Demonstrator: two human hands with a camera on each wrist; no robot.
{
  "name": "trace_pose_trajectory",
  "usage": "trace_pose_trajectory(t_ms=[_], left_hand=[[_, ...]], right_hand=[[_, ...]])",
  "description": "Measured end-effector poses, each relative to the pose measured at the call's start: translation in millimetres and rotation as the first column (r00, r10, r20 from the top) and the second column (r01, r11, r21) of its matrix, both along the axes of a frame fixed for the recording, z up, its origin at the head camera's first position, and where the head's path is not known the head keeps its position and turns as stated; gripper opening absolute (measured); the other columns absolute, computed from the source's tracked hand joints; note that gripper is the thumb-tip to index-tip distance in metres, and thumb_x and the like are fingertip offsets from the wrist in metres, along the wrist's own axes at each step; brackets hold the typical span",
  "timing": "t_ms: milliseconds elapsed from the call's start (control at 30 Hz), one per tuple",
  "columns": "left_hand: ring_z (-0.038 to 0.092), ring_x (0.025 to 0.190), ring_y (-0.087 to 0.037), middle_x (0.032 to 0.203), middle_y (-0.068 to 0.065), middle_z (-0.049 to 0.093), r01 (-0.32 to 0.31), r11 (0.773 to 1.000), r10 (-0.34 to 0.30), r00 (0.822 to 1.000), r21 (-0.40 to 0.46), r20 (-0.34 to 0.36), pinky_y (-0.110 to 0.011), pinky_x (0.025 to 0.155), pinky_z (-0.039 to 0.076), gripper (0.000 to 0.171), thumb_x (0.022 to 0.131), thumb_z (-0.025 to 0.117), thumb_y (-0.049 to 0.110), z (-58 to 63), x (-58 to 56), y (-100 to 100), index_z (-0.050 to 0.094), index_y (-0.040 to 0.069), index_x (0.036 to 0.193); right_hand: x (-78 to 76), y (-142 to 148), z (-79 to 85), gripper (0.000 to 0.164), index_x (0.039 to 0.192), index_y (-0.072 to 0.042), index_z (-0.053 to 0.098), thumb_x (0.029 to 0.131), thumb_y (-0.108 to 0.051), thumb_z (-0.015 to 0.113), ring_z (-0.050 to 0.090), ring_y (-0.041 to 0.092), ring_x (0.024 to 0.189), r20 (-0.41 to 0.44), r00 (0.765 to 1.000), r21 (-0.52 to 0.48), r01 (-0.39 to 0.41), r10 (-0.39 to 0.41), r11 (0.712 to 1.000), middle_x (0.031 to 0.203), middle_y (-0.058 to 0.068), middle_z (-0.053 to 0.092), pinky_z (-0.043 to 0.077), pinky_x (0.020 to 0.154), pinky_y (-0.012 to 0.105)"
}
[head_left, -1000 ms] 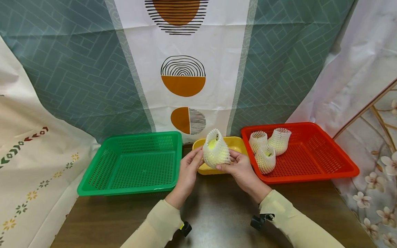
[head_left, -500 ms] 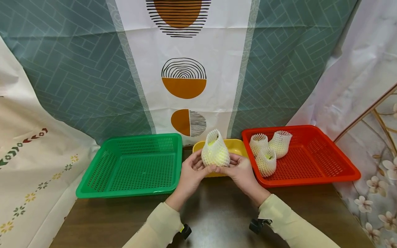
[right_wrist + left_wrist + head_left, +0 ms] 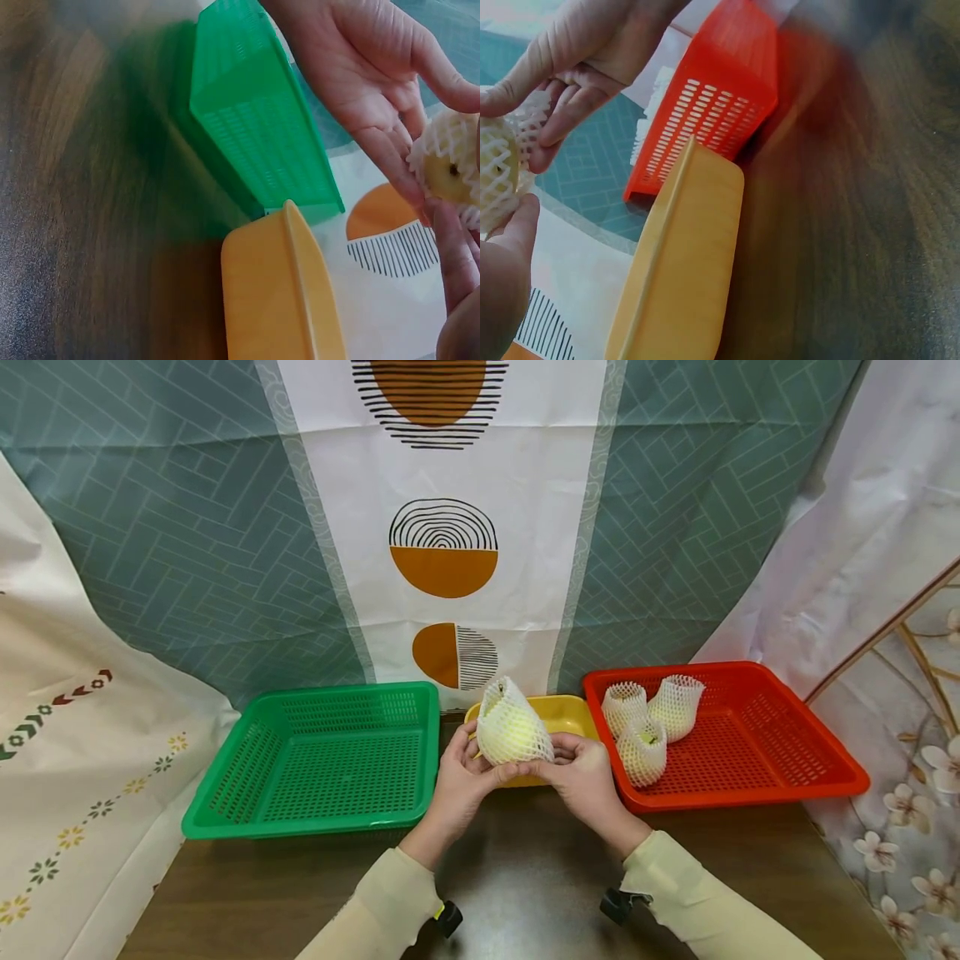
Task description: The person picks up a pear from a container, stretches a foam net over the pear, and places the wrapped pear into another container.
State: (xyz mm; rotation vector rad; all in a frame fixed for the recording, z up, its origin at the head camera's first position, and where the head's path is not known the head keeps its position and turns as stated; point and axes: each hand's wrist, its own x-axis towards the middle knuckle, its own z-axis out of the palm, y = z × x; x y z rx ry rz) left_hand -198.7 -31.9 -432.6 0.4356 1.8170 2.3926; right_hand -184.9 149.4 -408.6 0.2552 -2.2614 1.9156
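A pale yellow-green fruit in a white foam net (image 3: 513, 731) is held between both hands above the yellow basin (image 3: 573, 714). My left hand (image 3: 461, 781) grips its left side and underside. My right hand (image 3: 588, 777) holds it from the right, and the thumbs meet at the front. The net's open end tilts up and left in the head view. In the right wrist view the fruit's base (image 3: 444, 180), with a small dark spot, shows through the net's lower opening. Some fingertips are hidden behind the fruit.
On the left stands a green basket (image 3: 345, 777) with nothing seen in it. A red basket (image 3: 750, 760) on the right holds three netted fruits (image 3: 643, 752) at its left end. All stand on a dark wooden table (image 3: 517, 877) before a patterned cloth (image 3: 465, 468).
The netted fruit has tipped over to the left. Both thumbs have come together beneath its front, and the left fingers have shifted under and behind it.
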Motion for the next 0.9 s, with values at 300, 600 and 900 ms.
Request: trace_pose_trajectory(t_ms=[300,600,900], left_hand=[[0.057,0.116,-0.021,0.133,-0.006,0.052,-0.021,0.999,0.02,1.0,-0.045,-0.022,-0.029,0.09,0.052,0.055,0.087,0.066,0.024,4.5,-1.2,-5,0.04,0.02,0.136],[0.06,0.098,-0.018,0.118,-0.01,0.058,-0.082,0.992,0.084,0.996,-0.096,0.008,-0.029,0.082,0.054,0.046,0.093,0.051,0.045,9.2,1.3,-2,0.05,0.014,0.128],[0.06,0.093,-0.016,0.109,-0.012,0.063,-0.181,0.958,0.199,0.978,-0.223,0.06,-0.028,0.08,0.05,0.054,0.09,0.051,0.053,7.3,2.1,-1,0.046,0.01,0.122]], right_hand=[[-10.8,5,-16.8,0.035,0.113,-0.003,0.061,0.084,-0.02,0.069,0.069,0.018,0.084,0.051,0.984,-0.076,-0.165,0.17,0.983,0.1,0.017,0.07,0.056,0.074,0.027],[-11.2,-5,-14.9,0.056,0.136,-0.017,0.044,0.086,-0.03,0.066,0.063,0.024,0.103,0.13,0.957,-0.082,-0.25,0.259,0.965,0.117,0.013,0.064,0.055,0.082,0.032],[-12.5,-9,-11.9,0.062,0.131,-0.014,0.042,0.08,-0.026,0.074,0.063,0.024,0.108,0.183,0.955,-0.106,-0.216,0.233,0.97,0.126,0.011,0.058,0.055,0.082,0.032]])
